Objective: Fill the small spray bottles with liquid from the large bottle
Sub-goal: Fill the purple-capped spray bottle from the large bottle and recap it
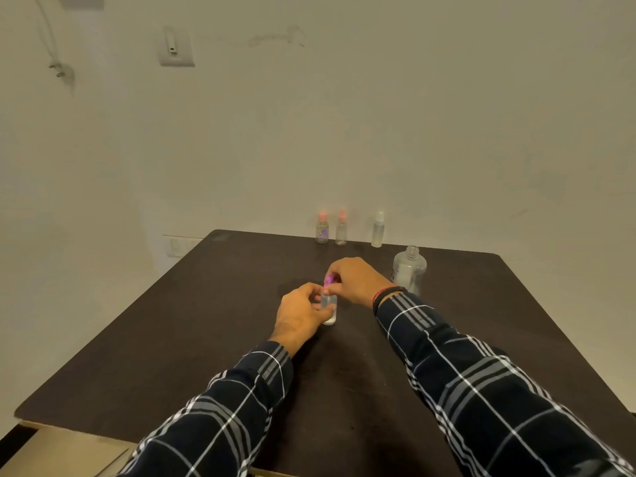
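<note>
- Left hand wraps its fingers round the body of a small clear spray bottle, closed on it, steadying it upright on the table.
- Right hand pinches the purple spray cap at the top of that same bottle, fingertips closed on the cap (cannot tell if the cap is fully seated or partly off the neck).
- Small bottle's base touches the tabletop, roughly centre of the table; some clear liquid seems to sit in the lower part, level hard to read.
- Both forearms in dark plaid sleeves; red and dark bands on the right wrist.
- Large clear bottle stands upright just behind the right wrist, neck open, no cap on it.
- Far edge of the table, well apart from the hands: two small bottles with pink caps, pink-capped bottle with a purple print and plain pink-capped bottle just beside each other, then a white-capped spray bottle a little to the right (all three upright, capped).
- Table is dark brown, set near a pale wall; a switch plate is on the wall up left.
</note>
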Tool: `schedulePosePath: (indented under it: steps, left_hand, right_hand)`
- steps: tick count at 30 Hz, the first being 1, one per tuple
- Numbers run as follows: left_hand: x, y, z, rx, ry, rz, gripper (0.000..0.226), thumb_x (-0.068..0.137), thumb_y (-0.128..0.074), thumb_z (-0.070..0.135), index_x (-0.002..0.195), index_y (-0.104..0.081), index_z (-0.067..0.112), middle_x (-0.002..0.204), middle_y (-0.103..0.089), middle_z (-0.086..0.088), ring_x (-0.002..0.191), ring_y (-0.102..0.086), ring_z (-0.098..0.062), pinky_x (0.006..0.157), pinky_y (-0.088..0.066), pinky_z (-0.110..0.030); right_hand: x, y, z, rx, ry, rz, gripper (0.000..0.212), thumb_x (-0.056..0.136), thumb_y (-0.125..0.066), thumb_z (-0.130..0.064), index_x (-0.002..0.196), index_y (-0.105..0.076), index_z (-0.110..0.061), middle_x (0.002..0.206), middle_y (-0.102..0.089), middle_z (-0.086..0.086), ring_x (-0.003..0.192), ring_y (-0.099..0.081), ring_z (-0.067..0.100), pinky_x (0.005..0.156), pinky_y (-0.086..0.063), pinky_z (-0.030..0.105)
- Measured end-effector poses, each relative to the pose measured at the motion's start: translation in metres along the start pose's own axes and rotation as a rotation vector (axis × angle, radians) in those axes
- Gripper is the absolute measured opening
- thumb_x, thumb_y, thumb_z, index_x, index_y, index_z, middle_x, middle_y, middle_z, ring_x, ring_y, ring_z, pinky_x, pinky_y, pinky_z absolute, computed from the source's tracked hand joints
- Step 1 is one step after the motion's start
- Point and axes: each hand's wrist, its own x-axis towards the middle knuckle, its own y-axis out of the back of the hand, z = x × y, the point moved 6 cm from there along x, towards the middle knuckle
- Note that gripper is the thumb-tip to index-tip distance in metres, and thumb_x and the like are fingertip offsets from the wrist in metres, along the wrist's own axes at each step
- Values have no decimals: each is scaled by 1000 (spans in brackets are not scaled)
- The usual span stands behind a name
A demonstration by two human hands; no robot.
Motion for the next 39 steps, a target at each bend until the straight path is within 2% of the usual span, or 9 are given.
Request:
schedulePosePath:
  steps: [4, 8, 12, 14, 17, 20, 27, 33, 39]
  left_hand:
    - [1, -1, 0, 10, 14, -21, 25, 87, -78, 21, 103, -61, 32, 98, -67, 10, 88, -66, -4, 78, -50, -17]
    - [2, -1, 0, 20, -2, -41, 26, 87, -77, 21, 103, -60, 33, 98, -66, 13, 88, -64, -2, 77, -50, -16]
    - [14, 15, -1, 29, -49, -18, 33, 83, -81, 22, 115, -71, 25, 98, -73, 12, 88, -69, 1, 90, -58, -27]
    - [27, 25, 6, 15, -68, 21, 38, 83, -82, 25, 119, -71, 22, 100, -73, 11, 90, -68, 1, 87, -56, -21]
    - [54, 28, 32, 19, -120, 21, 39, 83, -82, 32, 119, -71, 23, 103, -73, 10, 93, -66, -1, 83, -51, -18]
    - [82, 24, 56, 55, -173, -11, 36, 83, -82, 35, 115, -72, 22, 99, -71, 11, 92, -65, -5, 84, -48, -20]
    - [169, 0, 60, 140, -248, -79, 45, 82, -83, 32, 122, -69, 16, 112, -73, 1, 98, -65, -8, 85, -48, -18]
    - [236, -20, 64, 146, -269, -139, 57, 86, -80, 26, 138, -60, 14, 130, -66, 0, 110, -58, -8, 94, -40, -18]
    - [280, -16, 75, 215, -334, 116, 40, 97, -66, 22, 136, -60, 25, 129, -63, 3, 118, -58, -19, 99, -53, -39]
  right_hand:
    - [-4, -7, 3, 41, -70, 43, 12, 92, -68, -30, 99, -65, -21, 100, -65, 1, 92, -59, 15, 86, -49, 28]
    - [-12, -10, 9, 169, -86, 87, 15, 93, -66, -32, 103, -66, -21, 98, -61, -5, 92, -57, 11, 81, -43, 23]
    - [-21, -24, 41, 403, -190, 67, 41, 95, -63, -33, 133, -57, -18, 119, -65, -1, 104, -63, 14, 92, -51, 29]
    - [-23, -33, 54, 448, -265, 82, 46, 95, -65, -25, 138, -52, -17, 125, -64, 1, 110, -63, 14, 99, -51, 32]
    - [-12, -39, 57, 550, -323, 177, 49, 87, -74, -28, 132, -57, -18, 122, -65, -2, 110, -61, 12, 97, -48, 28]
    - [5, -31, 57, 672, -365, 393, 34, 86, -74, -30, 117, -64, -19, 104, -67, -5, 92, -62, 6, 88, -50, 26]
    - [72, -25, 81, 668, -401, 607, 10, 90, -68, -28, 98, -62, -27, 88, -68, -4, 80, -64, 11, 67, -47, 22]
    - [129, -16, 120, 453, -653, 738, 21, 88, -67, -29, 106, -71, -18, 98, -70, 9, 99, -62, 31, 81, -56, 41]
    - [160, -12, 139, 220, -855, 668, 24, 91, -68, -27, 112, -67, -17, 109, -64, 10, 109, -56, 31, 87, -55, 46]
